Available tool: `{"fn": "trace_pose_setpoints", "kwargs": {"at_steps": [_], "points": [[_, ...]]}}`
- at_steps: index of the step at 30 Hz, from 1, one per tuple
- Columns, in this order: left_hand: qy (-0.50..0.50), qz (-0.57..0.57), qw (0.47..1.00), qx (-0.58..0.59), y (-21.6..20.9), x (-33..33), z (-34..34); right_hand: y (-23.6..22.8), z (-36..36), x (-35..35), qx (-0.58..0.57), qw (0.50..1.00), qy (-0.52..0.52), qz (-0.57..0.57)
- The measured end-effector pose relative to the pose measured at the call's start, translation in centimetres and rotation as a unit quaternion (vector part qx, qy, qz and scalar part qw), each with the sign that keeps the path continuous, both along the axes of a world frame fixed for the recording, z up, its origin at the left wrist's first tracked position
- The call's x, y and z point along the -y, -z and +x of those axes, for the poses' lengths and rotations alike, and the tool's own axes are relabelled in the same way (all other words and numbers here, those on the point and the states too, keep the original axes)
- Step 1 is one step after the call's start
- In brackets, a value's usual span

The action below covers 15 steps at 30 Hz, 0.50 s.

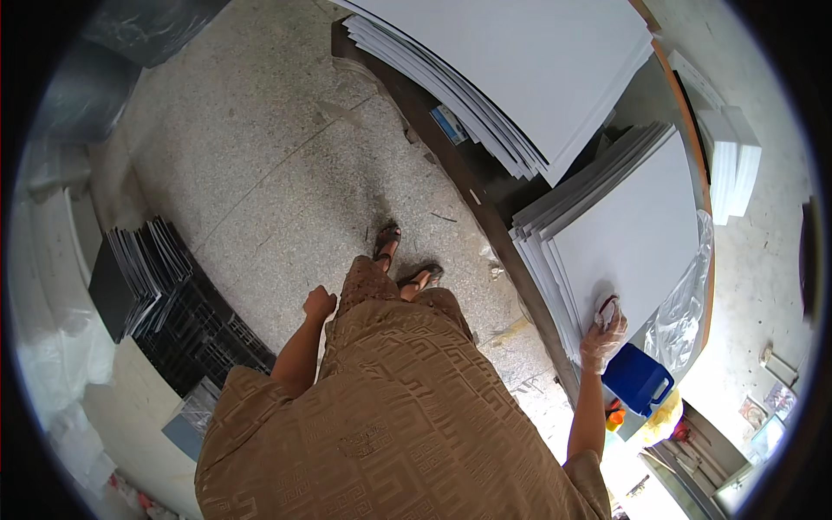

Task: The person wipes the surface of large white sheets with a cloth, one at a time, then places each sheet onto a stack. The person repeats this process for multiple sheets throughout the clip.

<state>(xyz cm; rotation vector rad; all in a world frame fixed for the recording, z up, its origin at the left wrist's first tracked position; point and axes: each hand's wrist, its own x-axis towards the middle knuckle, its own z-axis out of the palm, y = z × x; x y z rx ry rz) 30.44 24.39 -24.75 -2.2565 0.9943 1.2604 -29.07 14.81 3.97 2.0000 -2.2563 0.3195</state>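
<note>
My right hand point(604, 344), in a thin clear plastic glove, grips a crumpled white cloth point(609, 305) with a dark red edge. It presses the cloth against the near part of a white sheet point(635, 225), the top one of a fanned stack on the table at my right. Just beside that wrist stands a blue plastic jug point(639, 380) with a handle. Down at my left side hangs my left hand point(320, 302), bare, its fingers curled into a fist with nothing visible in them.
A second, larger stack of white sheets point(520, 61) lies farther along the table. Clear plastic film point(680, 321) runs by the table's right edge. An orange-capped bottle point(614, 419) is below the jug. On my left, dark panels point(143, 277) stand on a black crate point(204, 334).
</note>
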Motion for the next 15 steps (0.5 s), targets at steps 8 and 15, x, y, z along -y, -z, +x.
{"fn": "trace_pose_setpoints", "kwargs": {"at_steps": [8, 15], "points": [[-0.020, 0.021, 0.999, 0.018, 0.1, -4.8, -0.2, 0.0, -0.1, 0.2, -0.011, 0.999, -0.042, -0.024], [-0.035, 0.048, 0.998, 0.019, -1.2, -13.4, 0.7, 0.2, 0.1, 0.2, 0.004, 0.999, -0.037, -0.035]]}}
